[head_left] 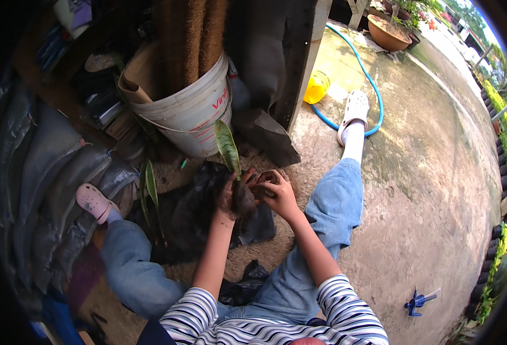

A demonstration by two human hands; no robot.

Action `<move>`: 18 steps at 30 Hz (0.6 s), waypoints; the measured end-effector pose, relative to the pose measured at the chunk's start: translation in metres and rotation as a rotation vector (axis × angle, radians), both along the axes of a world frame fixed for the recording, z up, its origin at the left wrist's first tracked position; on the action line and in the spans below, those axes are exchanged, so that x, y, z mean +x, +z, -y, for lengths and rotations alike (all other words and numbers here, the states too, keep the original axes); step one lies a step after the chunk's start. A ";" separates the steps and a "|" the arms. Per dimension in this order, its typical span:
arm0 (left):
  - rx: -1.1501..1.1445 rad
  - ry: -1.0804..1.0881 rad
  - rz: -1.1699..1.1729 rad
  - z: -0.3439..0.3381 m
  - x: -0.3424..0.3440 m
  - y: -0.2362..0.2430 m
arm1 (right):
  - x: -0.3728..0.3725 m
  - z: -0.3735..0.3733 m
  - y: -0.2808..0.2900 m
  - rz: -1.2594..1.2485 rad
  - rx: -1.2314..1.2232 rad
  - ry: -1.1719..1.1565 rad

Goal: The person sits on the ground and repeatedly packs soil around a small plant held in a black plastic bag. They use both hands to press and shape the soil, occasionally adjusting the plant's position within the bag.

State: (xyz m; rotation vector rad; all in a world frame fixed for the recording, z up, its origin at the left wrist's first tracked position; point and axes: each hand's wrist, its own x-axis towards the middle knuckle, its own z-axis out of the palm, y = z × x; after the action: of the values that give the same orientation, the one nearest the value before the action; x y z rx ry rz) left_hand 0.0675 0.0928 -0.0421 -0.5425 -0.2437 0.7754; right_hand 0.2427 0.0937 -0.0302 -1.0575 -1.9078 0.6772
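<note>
A snake plant cutting point(227, 146) with one broad upright leaf rises from a dark clump of soil point(243, 199). My left hand point(226, 198) is closed around the clump at the leaf's base, its fingers caked with soil. Close against its right side, my right hand point(281, 192) has its fingers curled in; they are soiled too, and what they pinch is hidden. Under both hands a black plastic sheet point(178, 207) lies on the ground with dark soil on it. More narrow snake plant leaves point(151, 184) lie at the sheet's left.
Ahead stands a white bucket point(193, 118) holding brown fibre poles point(201, 40). Filled dark bags point(46, 184) are stacked at left. A blue hose point(374, 86) loops by a yellow container point(316, 87). A blue nozzle-like object point(417, 302) lies on the concrete at right.
</note>
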 end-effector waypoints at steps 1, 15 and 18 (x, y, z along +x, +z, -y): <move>-0.025 -0.003 -0.022 -0.002 0.002 -0.002 | 0.001 0.000 -0.007 -0.016 -0.008 -0.017; 0.422 0.102 -0.719 -0.016 0.004 -0.037 | 0.030 -0.013 -0.042 0.311 -0.133 -0.491; 0.429 0.118 -0.719 -0.013 -0.001 -0.038 | 0.030 -0.012 -0.049 0.396 -0.233 -0.507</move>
State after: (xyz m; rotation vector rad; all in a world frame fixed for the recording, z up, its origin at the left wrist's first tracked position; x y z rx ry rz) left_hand 0.0664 0.1058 -0.0804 0.1726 0.2266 0.9520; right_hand 0.2728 0.1062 -0.0791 -1.8544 -1.7871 0.4211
